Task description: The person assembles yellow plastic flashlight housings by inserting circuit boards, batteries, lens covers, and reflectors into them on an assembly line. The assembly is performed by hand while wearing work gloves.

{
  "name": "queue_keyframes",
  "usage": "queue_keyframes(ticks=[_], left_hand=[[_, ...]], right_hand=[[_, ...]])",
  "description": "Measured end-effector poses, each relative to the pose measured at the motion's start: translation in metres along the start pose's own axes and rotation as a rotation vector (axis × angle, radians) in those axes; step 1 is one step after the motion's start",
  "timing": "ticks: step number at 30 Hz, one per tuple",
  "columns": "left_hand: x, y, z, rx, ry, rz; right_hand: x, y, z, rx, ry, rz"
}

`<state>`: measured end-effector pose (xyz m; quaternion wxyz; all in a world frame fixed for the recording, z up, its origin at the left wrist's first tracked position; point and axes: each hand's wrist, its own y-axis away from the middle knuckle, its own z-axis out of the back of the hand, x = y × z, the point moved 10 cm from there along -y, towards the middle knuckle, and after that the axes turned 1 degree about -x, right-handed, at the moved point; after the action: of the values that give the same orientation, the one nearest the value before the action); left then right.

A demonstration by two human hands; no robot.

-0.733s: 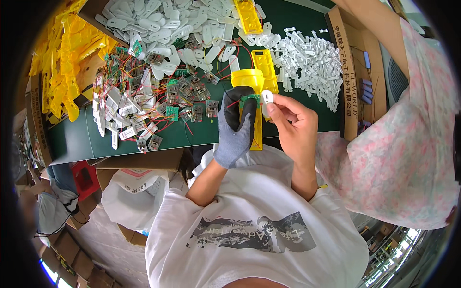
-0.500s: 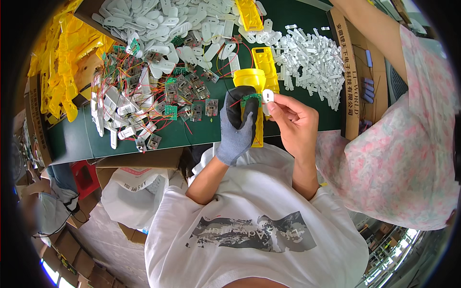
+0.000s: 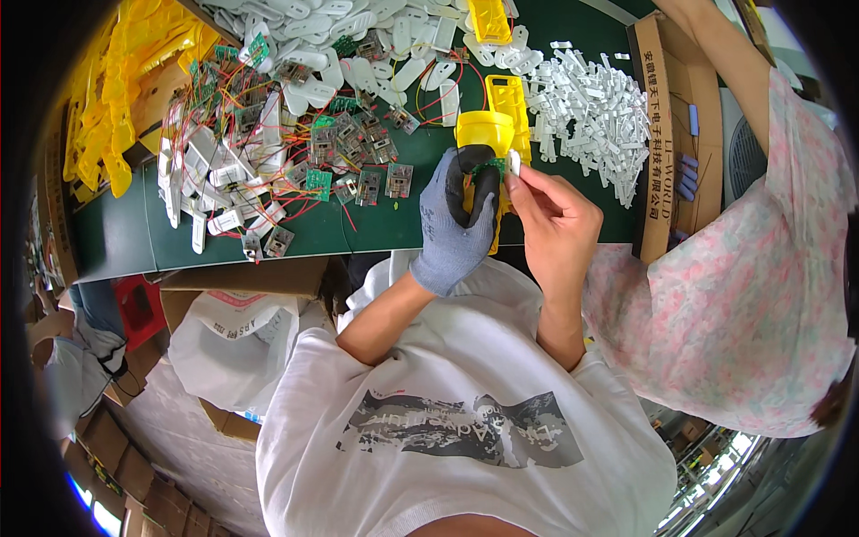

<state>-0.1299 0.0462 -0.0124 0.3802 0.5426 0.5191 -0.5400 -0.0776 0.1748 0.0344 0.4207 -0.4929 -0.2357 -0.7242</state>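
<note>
My left hand (image 3: 458, 219), in a grey-blue glove with dark fingertips, is closed around a small green circuit board (image 3: 489, 165). Right above its fingers is a yellow cup-shaped housing (image 3: 484, 132); whether the hand grips that too is hidden. A long yellow plastic part (image 3: 506, 94) runs behind the hand and shows again below it. My bare right hand (image 3: 562, 217) pinches a small white plastic piece (image 3: 513, 163) between thumb and fingertips. That piece is turned edge-on against the board's right side.
Left on the green table (image 3: 394, 237) lie wired circuit boards (image 3: 318, 182) and white casings (image 3: 224, 174). White oval covers (image 3: 313, 36) and small white parts (image 3: 591, 116) are heaped farther back. Yellow shells (image 3: 112, 98) are piled far left. A co-worker's arm (image 3: 729, 45) reaches over a cardboard box (image 3: 658, 143).
The white piece has turned from facing me to edge-on and sits closer against the board. My view has shifted slightly; the left hand keeps its grip.
</note>
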Motion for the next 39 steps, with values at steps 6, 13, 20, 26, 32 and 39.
queue_keyframes(ticks=[6,13,20,26,32,39], left_hand=[[-0.001,-0.004,0.004,-0.028,-0.009,0.001],[0.001,-0.004,0.003,-0.030,0.003,-0.013],[0.001,-0.003,0.011,-0.035,0.022,0.005],[0.000,-0.009,-0.004,0.072,-0.028,0.022],[0.002,-0.004,0.005,0.005,0.071,0.029],[-0.002,0.001,0.000,0.081,-0.027,-0.048]], right_hand=[[-0.005,0.004,-0.004,0.027,0.041,-0.022],[-0.029,-0.003,-0.016,0.232,-0.286,-0.180],[-0.031,-0.003,-0.030,0.335,-0.387,-0.132],[-0.017,-0.005,-0.019,0.280,-0.192,0.071],[-0.006,0.004,-0.024,0.226,-0.127,0.053],[-0.010,0.009,-0.017,0.188,-0.184,0.073]])
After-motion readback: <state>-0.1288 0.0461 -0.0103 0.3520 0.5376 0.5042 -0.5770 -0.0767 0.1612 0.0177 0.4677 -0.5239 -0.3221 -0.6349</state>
